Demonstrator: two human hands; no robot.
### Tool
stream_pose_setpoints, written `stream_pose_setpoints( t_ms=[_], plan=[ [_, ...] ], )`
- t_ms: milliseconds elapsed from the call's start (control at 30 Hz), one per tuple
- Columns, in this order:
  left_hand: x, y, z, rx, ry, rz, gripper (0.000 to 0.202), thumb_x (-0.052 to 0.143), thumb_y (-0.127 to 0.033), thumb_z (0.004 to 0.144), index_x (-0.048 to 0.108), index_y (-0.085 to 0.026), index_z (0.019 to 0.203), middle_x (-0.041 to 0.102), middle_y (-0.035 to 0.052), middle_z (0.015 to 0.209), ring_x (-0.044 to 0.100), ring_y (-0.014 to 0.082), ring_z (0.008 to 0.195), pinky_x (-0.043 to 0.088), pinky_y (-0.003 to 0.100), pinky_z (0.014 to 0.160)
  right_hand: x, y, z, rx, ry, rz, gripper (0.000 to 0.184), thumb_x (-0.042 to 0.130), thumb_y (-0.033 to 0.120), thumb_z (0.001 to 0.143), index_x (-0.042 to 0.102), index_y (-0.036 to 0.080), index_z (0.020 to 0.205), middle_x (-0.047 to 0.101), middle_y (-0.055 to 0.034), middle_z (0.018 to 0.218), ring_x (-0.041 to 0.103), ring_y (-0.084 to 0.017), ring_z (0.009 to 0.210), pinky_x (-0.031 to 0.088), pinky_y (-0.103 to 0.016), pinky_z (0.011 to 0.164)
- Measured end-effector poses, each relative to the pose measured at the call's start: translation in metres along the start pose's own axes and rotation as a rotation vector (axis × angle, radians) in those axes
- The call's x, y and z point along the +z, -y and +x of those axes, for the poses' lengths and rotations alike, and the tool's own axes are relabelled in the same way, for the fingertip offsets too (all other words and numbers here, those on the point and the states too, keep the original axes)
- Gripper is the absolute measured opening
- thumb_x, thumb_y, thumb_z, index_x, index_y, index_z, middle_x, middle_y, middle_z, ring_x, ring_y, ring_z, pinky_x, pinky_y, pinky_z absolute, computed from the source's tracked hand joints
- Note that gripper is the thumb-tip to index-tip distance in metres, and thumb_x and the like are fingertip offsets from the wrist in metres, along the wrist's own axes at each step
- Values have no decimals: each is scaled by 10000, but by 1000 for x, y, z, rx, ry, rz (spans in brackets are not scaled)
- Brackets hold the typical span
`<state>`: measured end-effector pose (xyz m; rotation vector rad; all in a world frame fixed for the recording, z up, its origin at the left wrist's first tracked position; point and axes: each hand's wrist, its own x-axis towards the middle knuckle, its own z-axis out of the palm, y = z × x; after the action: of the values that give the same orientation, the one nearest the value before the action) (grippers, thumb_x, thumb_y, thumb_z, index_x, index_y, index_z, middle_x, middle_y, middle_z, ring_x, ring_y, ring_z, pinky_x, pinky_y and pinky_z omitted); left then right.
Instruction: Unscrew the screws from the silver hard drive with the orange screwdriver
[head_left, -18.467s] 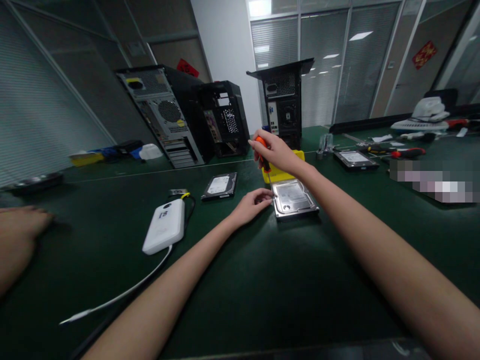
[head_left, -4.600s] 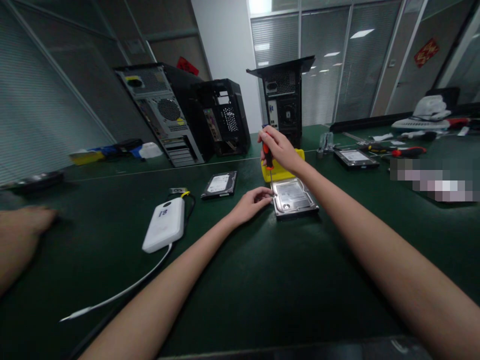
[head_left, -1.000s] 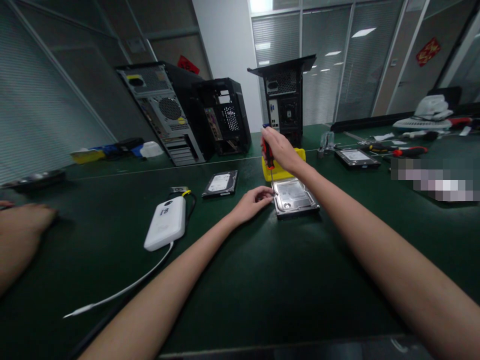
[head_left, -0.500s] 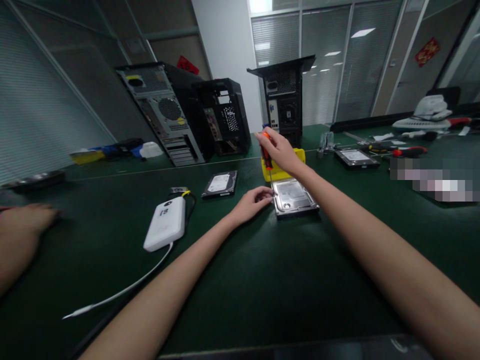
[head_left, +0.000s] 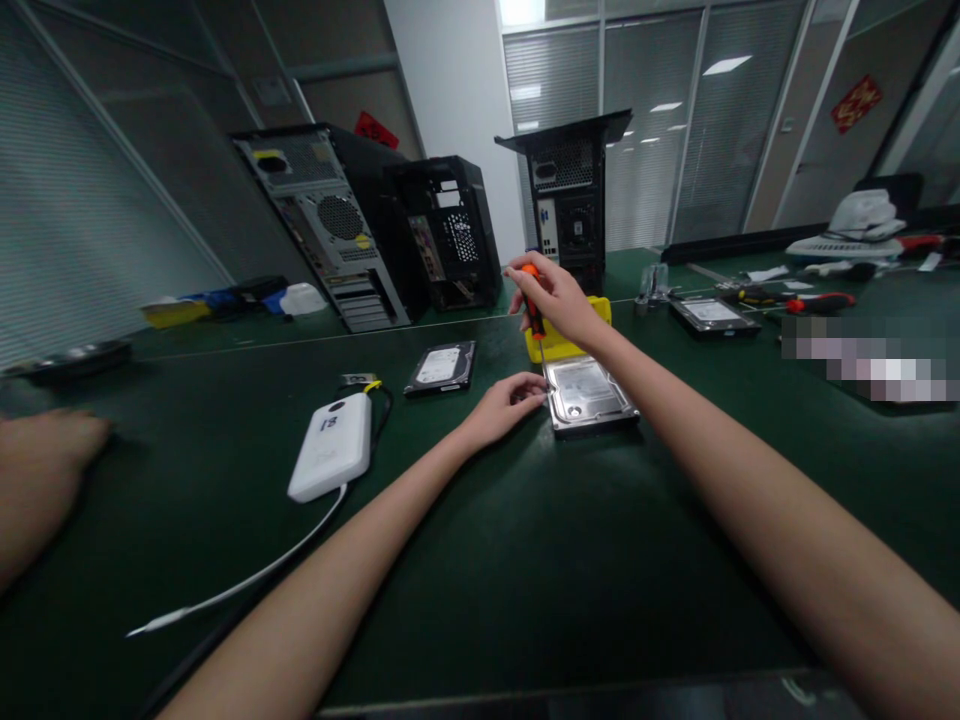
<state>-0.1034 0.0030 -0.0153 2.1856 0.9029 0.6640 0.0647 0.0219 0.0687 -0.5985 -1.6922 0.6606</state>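
Dark green matte worktop (head_left: 525,580). Near left, a white rounded rectangular power bank (head_left: 330,447) lies flat. The left hand (head_left: 501,407) has a loose, unclosed grip, fingertips at the left edge of the flat silver metal hard drive (head_left: 589,395); contact probable, too small to confirm. The right hand (head_left: 559,300) is above it, grip closed around the orange-and-black-handled screwdriver (head_left: 534,320), upright, tip at the drive's far-left corner. Just behind sits a yellow plastic tray (head_left: 551,347). Far back stand black computer tower cases (head_left: 360,230).

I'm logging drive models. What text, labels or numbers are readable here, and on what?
None reads clearly.
Near hard drive, under the screwdriver: label too small.
Left hard drive: white label blurred.
Right hard drive: label too small.
Power bank: dark mark, unreadable.
Red wall sign: blurred.
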Motion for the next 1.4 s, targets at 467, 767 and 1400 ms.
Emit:
stream_pose_setpoints(
  t_ms=[467,767,1400],
  plan=[
    [0,-2,0,0,2,-8,320,553,-335,852,603,-133,1094,638,73,984,577,168,860,455,314,794,0,-4,1,11,-24,-2,353,482,524,866,540,225,1046,551,50,577,554,-81,459,441,-183,442],
    [0,-3,0,-7,5,-7,309,554,-319,851,603,-133,1092,640,76,1001,577,166,859,453,310,792,1,1,-1,13,-8,14,378,445,577,864,531,232,991,536,46,575,545,-88,460,436,-195,437],
    [0,-3,-1,-21,1,7,326,555,-338,852,602,-138,1105,639,69,969,578,164,842,457,311,786,-1,6,0,-28,26,-12,362,450,581,858,499,223,865,570,3,720,557,-98,533,467,-232,495]
  ],
)
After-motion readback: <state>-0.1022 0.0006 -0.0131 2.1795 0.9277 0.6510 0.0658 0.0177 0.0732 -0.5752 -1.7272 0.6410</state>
